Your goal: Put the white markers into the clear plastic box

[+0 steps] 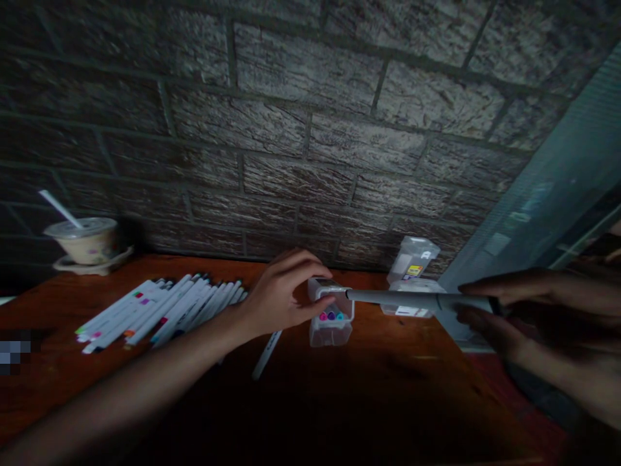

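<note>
My left hand (281,294) grips the rim of a small clear plastic box (330,336) on the table, thumb on the near side and fingers curled around the far left. Inside the box a few markers (332,316) show pink, purple and blue ends. A pale marker (412,298) lies level between the thumb and fingers of my right hand (538,323), its dark tip pointing left just above the box's right edge. One loose marker (266,355) rests on the table, partly hidden by my left wrist.
Many white markers (165,310) lie spread in a row on the wooden table (369,401) at the left. A lidded cup (87,241) with a straw stands behind them. Another clear case (414,261) sits at the back right, against the brick wall (272,129).
</note>
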A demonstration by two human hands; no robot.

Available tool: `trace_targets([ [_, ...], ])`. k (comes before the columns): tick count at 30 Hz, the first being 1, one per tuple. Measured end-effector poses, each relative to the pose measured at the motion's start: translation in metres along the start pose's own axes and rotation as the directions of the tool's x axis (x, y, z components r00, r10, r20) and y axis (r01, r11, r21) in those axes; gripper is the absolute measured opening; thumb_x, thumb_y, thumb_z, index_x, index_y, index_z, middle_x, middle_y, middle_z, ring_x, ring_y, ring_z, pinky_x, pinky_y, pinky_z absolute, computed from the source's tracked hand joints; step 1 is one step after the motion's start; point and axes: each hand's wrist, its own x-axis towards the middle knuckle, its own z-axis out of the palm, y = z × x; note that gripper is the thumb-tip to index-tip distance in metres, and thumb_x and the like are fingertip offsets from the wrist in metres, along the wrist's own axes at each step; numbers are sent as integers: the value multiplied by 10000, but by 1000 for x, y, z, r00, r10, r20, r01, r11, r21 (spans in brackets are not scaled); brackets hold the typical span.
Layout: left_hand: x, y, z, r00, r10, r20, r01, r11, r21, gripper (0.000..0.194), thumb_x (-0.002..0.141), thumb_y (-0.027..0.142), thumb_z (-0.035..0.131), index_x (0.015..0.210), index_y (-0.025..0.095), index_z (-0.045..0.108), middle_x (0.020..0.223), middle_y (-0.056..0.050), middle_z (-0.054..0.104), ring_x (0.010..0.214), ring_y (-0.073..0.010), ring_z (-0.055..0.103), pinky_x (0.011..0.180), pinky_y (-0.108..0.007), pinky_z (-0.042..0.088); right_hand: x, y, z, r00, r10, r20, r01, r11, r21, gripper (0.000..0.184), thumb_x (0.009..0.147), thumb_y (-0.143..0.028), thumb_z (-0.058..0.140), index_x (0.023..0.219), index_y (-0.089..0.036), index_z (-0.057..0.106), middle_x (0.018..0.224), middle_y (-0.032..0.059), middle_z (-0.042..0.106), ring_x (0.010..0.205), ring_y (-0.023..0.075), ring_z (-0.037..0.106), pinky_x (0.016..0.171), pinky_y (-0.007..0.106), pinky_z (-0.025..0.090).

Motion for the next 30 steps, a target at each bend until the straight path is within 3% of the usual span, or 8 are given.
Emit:
trace_targets([
  [3,-3,-6,6,990,-85,114,85,996,6,215,929,203,678,1139,165,699,1040,-96,723,961,-234,705,845,-391,589,-7,-7,4,998,33,47,-33,999,-4,67,828,-260,795,890,-283,783,751,0,816,548,200,760,440,227,568],
  [8,-8,-18,15,967,-151,203,149,988,25,242,962,201,635,1185,153,714,1077,-114,746,1012,-251,729,884,-425,608,-12,-16,33,988,-14,152,-1,995,97,64,854,-205,726,891,-217,777,739,7,811,532,181,751,479,237,581],
  [19,-11,-21,22,963,-131,237,136,991,-5,210,940,139,646,1109,177,764,1043,-94,786,964,-232,750,856,-397,626,-8,-18,87,941,-120,317,99,992,83,181,875,-79,607,927,-167,756,750,42,781,602,186,738,540,268,517],
  [25,-14,-23,24,955,-144,259,146,989,14,185,950,157,645,1099,168,754,1064,-101,776,980,-240,738,869,-407,612,-10,-14,106,901,-89,425,70,996,62,118,913,-117,627,855,-159,720,719,39,744,560,177,696,512,275,448],
  [30,-14,-23,25,950,-148,273,153,988,6,190,957,156,638,1113,172,745,1073,-97,778,988,-241,738,860,-396,604,-15,-9,117,876,-86,475,60,996,70,93,911,-111,677,976,-153,729,821,63,762,702,225,749,597,298,494],
])
